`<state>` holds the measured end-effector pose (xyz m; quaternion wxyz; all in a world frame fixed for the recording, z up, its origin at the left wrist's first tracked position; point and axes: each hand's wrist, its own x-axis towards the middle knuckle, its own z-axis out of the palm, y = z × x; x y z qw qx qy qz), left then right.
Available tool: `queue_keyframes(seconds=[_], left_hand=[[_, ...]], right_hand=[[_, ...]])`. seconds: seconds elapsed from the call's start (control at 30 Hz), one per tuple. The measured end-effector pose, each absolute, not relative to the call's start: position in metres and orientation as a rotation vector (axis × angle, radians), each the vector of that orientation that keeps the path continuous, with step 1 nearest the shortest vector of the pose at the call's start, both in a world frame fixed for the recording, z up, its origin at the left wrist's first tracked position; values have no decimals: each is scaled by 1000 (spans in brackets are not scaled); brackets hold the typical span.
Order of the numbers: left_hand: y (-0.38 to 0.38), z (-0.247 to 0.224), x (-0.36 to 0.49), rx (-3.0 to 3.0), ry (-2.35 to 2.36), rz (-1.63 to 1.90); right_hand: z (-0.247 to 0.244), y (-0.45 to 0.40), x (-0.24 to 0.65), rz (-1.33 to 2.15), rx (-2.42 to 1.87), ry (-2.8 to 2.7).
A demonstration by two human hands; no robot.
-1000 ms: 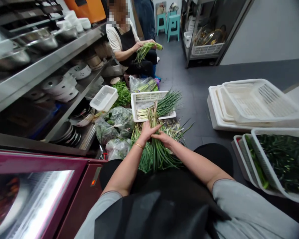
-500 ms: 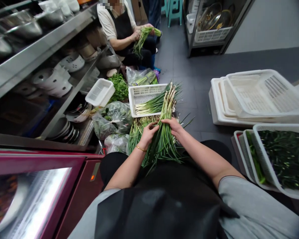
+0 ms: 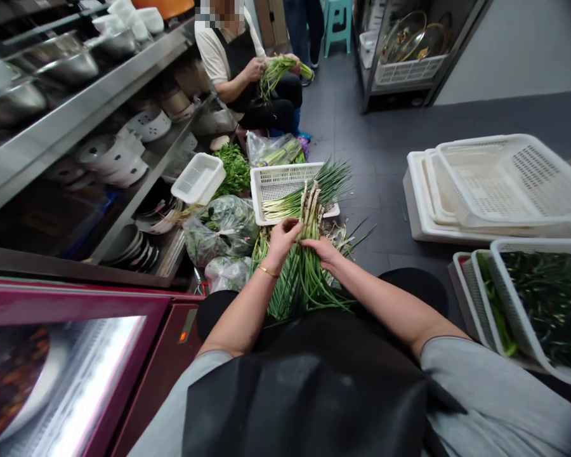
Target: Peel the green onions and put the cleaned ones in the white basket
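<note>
A bunch of scallions (image 3: 311, 270) is between my hands, its pale root ends pointing up and away and its green leaves hanging toward my lap. My right hand (image 3: 324, 251) grips the stalks from the right side. On the left, my left hand (image 3: 283, 242), below a gold bracelet, has its fingers closed in a pinch at the stalks, slightly higher up. Just beyond, a white basket (image 3: 285, 174) holds trimmed scallions (image 3: 285, 206) with white ends to the left. More scallions (image 3: 283, 289) lie under and beside my hands.
Plastic bags of greens (image 3: 221, 228) and a small white basket (image 3: 198, 179) stand left, near a metal shelf (image 3: 95, 79). Stacked white baskets (image 3: 419, 203) and a basket of dark green peppers (image 3: 547, 304) are right. Ahead, a seated person (image 3: 238, 70) handles green stalks.
The scallion bunch has dropped lower and nearer to me, with its root ends now below their earlier height. My hands have come closer together, the left now higher than the right.
</note>
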<state>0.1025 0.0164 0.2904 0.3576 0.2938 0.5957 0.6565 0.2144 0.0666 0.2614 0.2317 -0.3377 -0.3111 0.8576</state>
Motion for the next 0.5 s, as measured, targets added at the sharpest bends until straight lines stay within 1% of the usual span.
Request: queue_keyframes(seconds=[0.07,0.17,0.23,0.33,0.4,0.5], left_hand=[[20,295,97,730,1460,1634],[9,294,87,498,1263,1575],[-3,293,79,398,1169,1489],[-15,297,73,377,1147,1385],[-15,301,77,386,1177,1401],[-5,307,91,369,1288,1600]], right_hand=[[264,63,216,2383,-882,-900],[272,72,226,2393,-845,-950],[278,83,236,2298,-878,-1005],[288,97,243,2072,-912,-1107],[294,98,240,1943,-909,-1223],[299,90,229,1829,-883,-1426]])
